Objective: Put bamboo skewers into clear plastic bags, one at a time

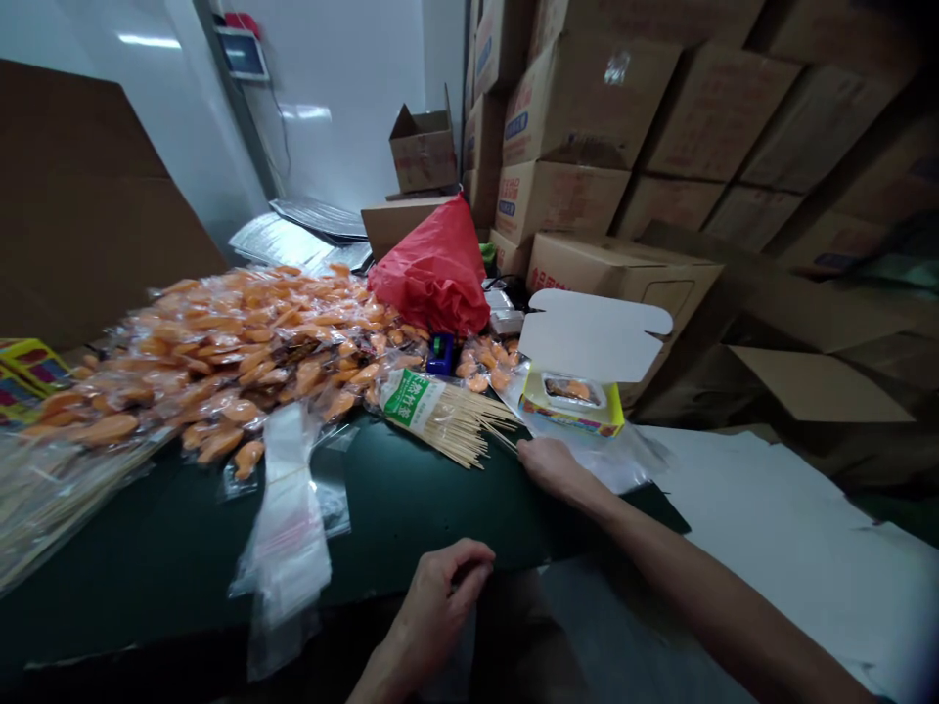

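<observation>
At the right part of the dark green table (411, 499), the right hand (547, 465) has its fingers closed on the tips of thin pale wooden sticks (469, 416) fanning from a clear, green-labelled plastic bag (411, 399), just beside an open yellow-edged box (572, 403). Well apart from it, the left hand (444, 592) hovers at the near edge, fingers curled; whether they grip anything, I cannot tell.

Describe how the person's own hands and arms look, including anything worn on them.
Both the left hand and the right hand are bare, without gloves. No watch or sleeve shows on either arm. Rings: hard to tell, as fingers are partly hidden.
</observation>
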{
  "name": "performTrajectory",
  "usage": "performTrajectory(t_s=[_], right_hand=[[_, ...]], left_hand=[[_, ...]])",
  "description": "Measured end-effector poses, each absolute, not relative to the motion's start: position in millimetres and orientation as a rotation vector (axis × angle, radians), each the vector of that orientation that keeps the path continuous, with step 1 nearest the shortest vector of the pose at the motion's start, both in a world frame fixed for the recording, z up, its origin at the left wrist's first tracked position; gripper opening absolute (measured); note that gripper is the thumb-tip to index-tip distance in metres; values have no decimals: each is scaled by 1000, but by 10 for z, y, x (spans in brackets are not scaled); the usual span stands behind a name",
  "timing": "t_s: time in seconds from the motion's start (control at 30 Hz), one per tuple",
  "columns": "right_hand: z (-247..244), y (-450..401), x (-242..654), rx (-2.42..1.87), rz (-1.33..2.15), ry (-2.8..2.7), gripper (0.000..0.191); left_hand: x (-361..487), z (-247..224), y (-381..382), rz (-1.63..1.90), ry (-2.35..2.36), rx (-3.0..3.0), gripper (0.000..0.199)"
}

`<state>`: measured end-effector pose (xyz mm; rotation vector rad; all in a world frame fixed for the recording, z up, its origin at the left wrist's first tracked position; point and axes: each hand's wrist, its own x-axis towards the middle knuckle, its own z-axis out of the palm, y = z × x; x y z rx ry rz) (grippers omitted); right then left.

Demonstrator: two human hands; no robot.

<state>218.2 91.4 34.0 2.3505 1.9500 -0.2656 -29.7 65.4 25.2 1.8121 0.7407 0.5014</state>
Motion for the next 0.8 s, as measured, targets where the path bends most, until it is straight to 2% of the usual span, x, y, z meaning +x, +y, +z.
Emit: performTrajectory(t_s=[0.13,0.3,0.33,0.43,0.47,0.57,0.7,0.8], right_hand=[[488,353,2387,2389,-368,1984,27],[529,47,2083,2408,-618,2391,29],[494,101,1973,2403,-606,2513,28],[396,352,1666,2331,-464,2819,29],[387,430,1592,2290,-436,2897,29],[448,578,1482,2178,-466,3044,20],[557,644,1370,2240,-789,3130,36],[510,724,1187,2287,-929,3244,20]], left_hand=[[-203,92,808,463,779,1509,21],[152,202,1003,542,629,1162,53],[187,294,1020,597,618,1202,50],[133,622,1047,823,628,1574,17],[68,718,1051,885,645,1737,12],[-169,846,1052,907,742,2116,20],[-323,548,1045,730,900,2242,25],[-322,220,1058,696,905,2200,26]])
